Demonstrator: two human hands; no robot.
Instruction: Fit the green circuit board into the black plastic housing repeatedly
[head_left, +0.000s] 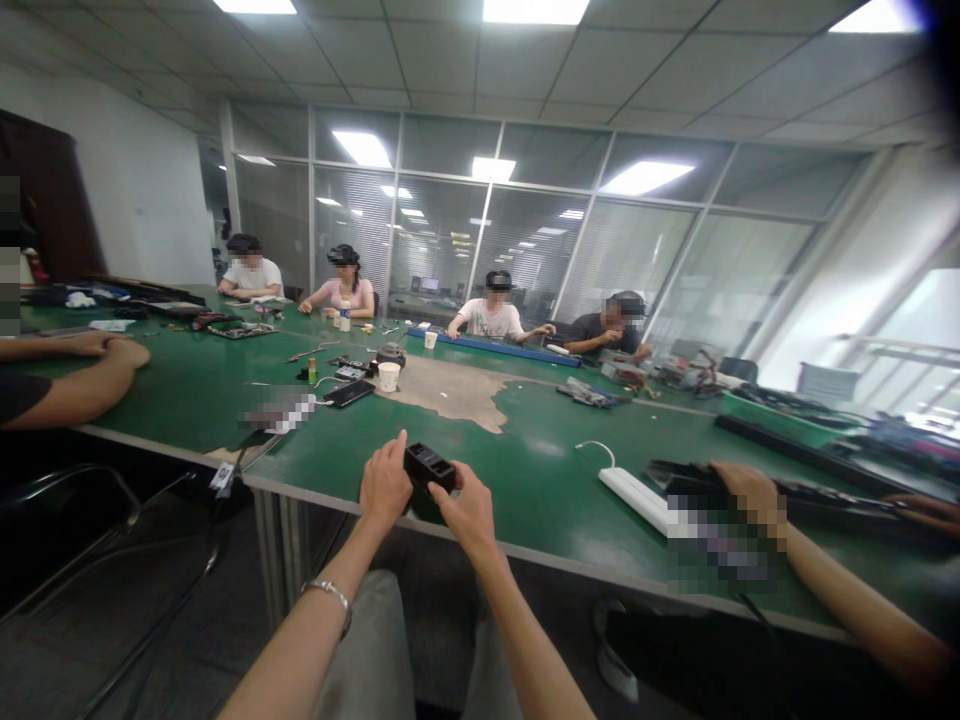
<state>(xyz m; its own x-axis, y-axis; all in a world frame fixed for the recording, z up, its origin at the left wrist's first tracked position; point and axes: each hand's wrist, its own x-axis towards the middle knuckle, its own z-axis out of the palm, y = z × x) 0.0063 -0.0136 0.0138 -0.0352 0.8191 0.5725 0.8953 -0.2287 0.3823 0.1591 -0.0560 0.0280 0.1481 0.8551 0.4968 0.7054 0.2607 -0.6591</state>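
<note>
Between my two hands is a small black rectangular box [429, 466] with recesses in its upper face; its exact kind is unclear. My left hand [386, 488], a silver bracelet on its wrist, grips the box's left end, thumb pointing up. At the other end, the fingers and thumb of my right hand [466, 507] close round the box. Both hands are at the near edge of the green table [540, 440], with the box tilted just over its surface. The fingers hide parts of the box's sides.
Beyond the box lie a black phone [349, 392], a paper cup [388, 376] and a brown worn patch [450, 388]. To the right are a white power strip [634, 500] and a co-worker's hand [750, 490] on dark parts. Another person's forearm [82, 375] rests at left. Several people sit opposite.
</note>
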